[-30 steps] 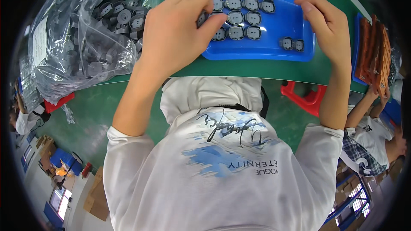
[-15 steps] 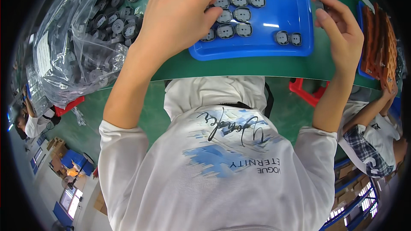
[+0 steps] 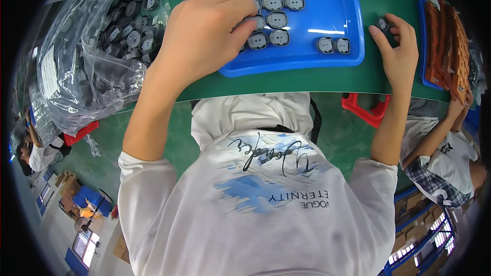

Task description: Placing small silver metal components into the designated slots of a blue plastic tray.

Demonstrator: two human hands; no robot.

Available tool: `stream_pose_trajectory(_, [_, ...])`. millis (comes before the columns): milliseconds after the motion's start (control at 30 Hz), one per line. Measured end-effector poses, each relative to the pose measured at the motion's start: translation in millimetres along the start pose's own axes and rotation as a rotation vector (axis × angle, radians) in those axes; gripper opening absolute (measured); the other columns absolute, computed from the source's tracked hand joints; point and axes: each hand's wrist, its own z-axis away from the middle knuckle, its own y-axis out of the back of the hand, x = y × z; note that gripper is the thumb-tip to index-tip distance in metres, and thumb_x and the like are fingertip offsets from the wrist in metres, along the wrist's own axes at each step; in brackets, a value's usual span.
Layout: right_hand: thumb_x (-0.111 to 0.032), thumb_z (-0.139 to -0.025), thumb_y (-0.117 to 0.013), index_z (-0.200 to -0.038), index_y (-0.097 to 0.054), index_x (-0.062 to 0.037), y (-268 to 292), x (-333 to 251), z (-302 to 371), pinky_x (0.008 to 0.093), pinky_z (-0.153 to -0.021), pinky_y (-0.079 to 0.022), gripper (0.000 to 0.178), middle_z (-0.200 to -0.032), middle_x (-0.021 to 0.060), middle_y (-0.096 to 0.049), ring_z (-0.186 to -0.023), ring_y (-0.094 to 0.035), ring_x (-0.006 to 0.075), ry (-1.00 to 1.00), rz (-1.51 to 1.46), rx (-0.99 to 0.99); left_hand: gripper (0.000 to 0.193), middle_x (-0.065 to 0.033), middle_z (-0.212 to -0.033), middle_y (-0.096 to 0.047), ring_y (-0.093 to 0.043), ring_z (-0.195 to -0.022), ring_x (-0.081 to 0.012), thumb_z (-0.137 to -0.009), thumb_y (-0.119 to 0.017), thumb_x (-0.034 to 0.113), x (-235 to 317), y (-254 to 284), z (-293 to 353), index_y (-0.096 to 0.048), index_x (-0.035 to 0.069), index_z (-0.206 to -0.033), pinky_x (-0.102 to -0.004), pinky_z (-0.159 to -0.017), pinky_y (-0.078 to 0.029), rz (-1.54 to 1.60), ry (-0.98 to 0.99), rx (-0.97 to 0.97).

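My left hand [image 3: 207, 36] reaches over the left side of a blue tray [image 3: 286, 64], its fingers curled in and its thumb bent below them. The hand covers some of the small grey plastic parts [image 3: 273, 2] in the tray, and whatever it grips is hidden. These parts are rounded with dark rims and stand in rows. Two similar parts [image 3: 326, 45] sit apart at the tray's near right corner. Past the tray's right edge, my right hand [image 3: 400, 46] holds one grey part [image 3: 382, 23] between thumb and fingers, its face showing.
A clear plastic bag [image 3: 71, 71] full of loose grey parts lies left on the green table [image 3: 199, 90]. To the right stand orange-brown slabs [image 3: 447, 46] in another blue tray [image 3: 423, 46], with another person's hands [image 3: 460, 103] at them. A red stool [image 3: 365, 110] is below the table edge.
My right hand has shifted down a little, away from the tray, and the part in its fingers now shows its face. The left hand stays over the tray. The whole view has shifted slightly.
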Motion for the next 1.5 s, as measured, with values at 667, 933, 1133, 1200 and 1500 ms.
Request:
stream_pose_trajectory(667, [-0.009,-0.086,-0.075,-0.123,-0.070,-0.0085,7,11,-5,0.0350,-0.098,-0.049,0.037,-0.118,0.0109,-0.067,-0.113,-0.062,0.0267,0.200,-0.075,-0.128,0.014,-0.0121,-0.084,-0.064,-0.066,-0.078,-0.0350,-0.082,-0.073,0.012,-3,1,-18,-0.063,0.005,-0.088,-0.0452,-0.067,-0.052,-0.070,0.042,-0.079])
stream_pose_trajectory(933, [-0.013,-0.078,-0.074,-0.110,-0.072,-0.0092,-16,10,-7,0.0424,-0.095,-0.046,0.032,-0.100,0.0101,-0.063,-0.101,-0.057,0.0308,0.309,-0.196,-0.021,0.010,-0.0100,-0.083,-0.061,-0.057,-0.075,-0.0187,-0.092,-0.070,0.005,-17,24,7,-0.062,-0.001,-0.092,-0.0308,-0.071,-0.047,0.064,0.170,0.030])
stream_pose_trajectory(1133, [-0.012,-0.080,-0.072,-0.115,-0.070,-0.0075,2,9,17,0.0396,-0.091,-0.049,0.036,-0.106,0.0101,-0.058,-0.103,-0.054,0.0301,0.149,-0.186,-0.075,0.030,-0.0129,-0.083,-0.072,-0.063,-0.070,-0.0210,-0.094,-0.078,0.028,-33,6,21,-0.073,-0.002,-0.092,-0.0335,-0.064,-0.054,0.205,0.400,0.351])
stream_pose_trajectory(1200, [-0.010,-0.081,-0.071,-0.116,-0.070,-0.0081,5,6,17,0.0399,-0.090,-0.050,0.036,-0.105,0.0100,-0.057,-0.102,-0.054,0.0302,0.138,-0.228,-0.061,0.030,-0.0131,-0.082,-0.072,-0.063,-0.069,-0.0214,-0.094,-0.079,0.026,-45,4,20,-0.073,-0.003,-0.091,-0.0339,-0.064,-0.053,0.195,0.406,0.420])
stream_pose_trajectory(1500, [-0.015,-0.080,-0.073,-0.109,-0.067,-0.0080,-38,25,12,0.0432,-0.086,-0.047,0.031,-0.102,0.0113,-0.056,-0.099,-0.053,0.0318,0.209,-0.303,0.129,0.025,-0.0169,-0.089,-0.075,-0.070,-0.077,-0.0314,-0.093,-0.075,0.024,-50,0,8,-0.074,-0.001,-0.096,-0.0404,-0.071,-0.056,-0.109,0.431,0.351])
